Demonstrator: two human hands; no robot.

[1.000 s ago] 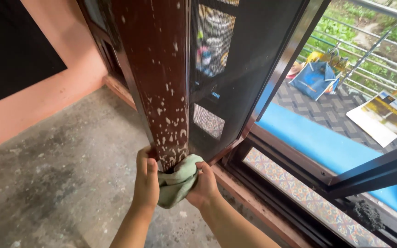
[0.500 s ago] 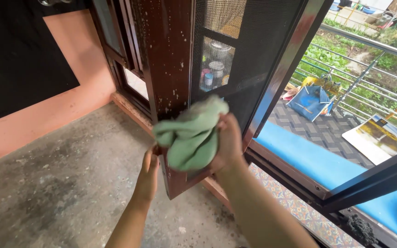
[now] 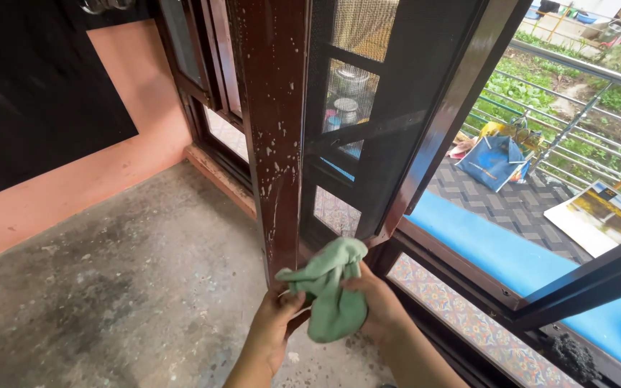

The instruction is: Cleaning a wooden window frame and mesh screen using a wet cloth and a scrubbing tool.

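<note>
Both hands (image 3: 325, 316) hold a green cloth (image 3: 330, 294) against the brown door frame (image 3: 276, 144).

Pink wall (image 3: 73, 172) w/ grey concrete floor (image 3: 123, 287)

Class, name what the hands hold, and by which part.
A green cloth, bunched: right hand grips its lower side, left hand touches its left end.
</note>
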